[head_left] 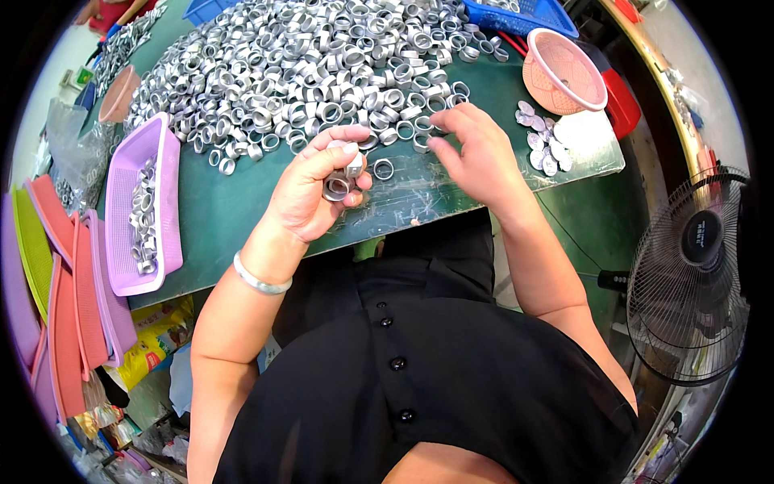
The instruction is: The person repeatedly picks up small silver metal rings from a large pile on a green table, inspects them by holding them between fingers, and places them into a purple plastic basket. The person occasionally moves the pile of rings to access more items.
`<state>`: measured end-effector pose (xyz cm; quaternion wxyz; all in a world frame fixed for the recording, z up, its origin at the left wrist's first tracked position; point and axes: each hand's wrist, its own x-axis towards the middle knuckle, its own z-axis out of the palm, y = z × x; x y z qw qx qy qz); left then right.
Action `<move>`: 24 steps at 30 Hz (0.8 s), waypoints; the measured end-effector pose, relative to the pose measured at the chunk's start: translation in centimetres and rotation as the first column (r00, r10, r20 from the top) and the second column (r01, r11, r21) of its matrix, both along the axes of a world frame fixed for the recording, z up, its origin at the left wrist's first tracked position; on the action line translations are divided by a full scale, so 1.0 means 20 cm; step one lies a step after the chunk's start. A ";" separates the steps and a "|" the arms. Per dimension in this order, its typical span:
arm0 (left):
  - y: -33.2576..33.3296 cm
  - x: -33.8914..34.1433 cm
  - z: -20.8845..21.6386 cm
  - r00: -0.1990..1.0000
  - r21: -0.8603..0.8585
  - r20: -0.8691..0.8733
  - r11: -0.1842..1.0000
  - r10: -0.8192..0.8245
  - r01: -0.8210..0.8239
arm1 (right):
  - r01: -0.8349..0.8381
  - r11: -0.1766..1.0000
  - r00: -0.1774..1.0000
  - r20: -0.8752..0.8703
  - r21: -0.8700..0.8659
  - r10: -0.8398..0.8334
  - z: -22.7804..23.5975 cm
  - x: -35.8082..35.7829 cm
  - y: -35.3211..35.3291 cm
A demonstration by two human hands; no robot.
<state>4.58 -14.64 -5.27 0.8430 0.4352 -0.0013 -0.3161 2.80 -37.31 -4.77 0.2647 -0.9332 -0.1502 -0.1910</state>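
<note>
Some small metal rings [337, 189] are held in the left hand [305, 192], with the thumb pressed over them and the fingers curled around. Part of these rings is covered by the thumb and fingers, so how many are held cannot be told. The right hand [481, 157] is held at the near edge of a big ring pile [290, 77], with its thumb and first finger spread apart. Whether a ring is touched by their tips cannot be told. Its other fingers are mostly hidden behind the first one.

The top of the pile is cut off, and many rings are covered by others. Two blue baskets [528, 16] are cut off up there too. A red thing [622, 105] is partly hidden by a pink basket [598, 95].

One loose ring [384, 169] is left on the green counter [230, 202] between the two hands. A bare strip is seen along the near edge of the counter, and a wider bare patch is seen between the left hand and a purple basket [171, 202] with more rings inside. On the right, the corner of the counter is partly taken up by flat silver pieces [544, 143]. A black fan [697, 258] is seen beyond that corner.
</note>
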 end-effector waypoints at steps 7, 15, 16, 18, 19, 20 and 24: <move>-0.04 0.00 0.02 0.805 0.635 0.554 0.734 -0.213 -0.242 | -0.082 0.967 0.993 0.064 -0.243 0.100 -0.04 0.02 -0.01; -0.18 -0.03 0.06 0.535 0.786 0.478 0.068 -0.696 -0.614 | -0.204 0.974 0.976 -0.054 0.101 0.210 -0.05 0.00 -0.01; -0.19 -0.02 0.06 0.525 0.786 0.451 0.043 -0.722 -0.617 | -0.207 0.964 0.972 -0.082 0.165 0.222 -0.05 0.00 -0.01; -0.19 -0.02 0.05 0.507 0.781 0.458 0.059 -0.730 -0.621 | -0.204 0.935 0.959 -0.135 0.289 0.251 -0.05 -0.01 0.00; -0.19 -0.02 0.03 0.500 0.775 0.491 0.097 -0.713 -0.624 | -0.188 0.917 0.953 -0.161 0.352 0.257 -0.05 -0.01 0.00; -0.18 -0.02 0.03 0.493 0.768 0.524 0.135 -0.695 -0.626 | -0.169 0.895 0.946 -0.187 0.413 0.265 -0.05 -0.01 -0.01; -0.13 -0.03 -0.02 0.662 0.683 0.685 0.584 -0.305 -0.439 | -0.076 0.667 0.903 -0.232 0.741 0.361 -0.07 -0.03 0.02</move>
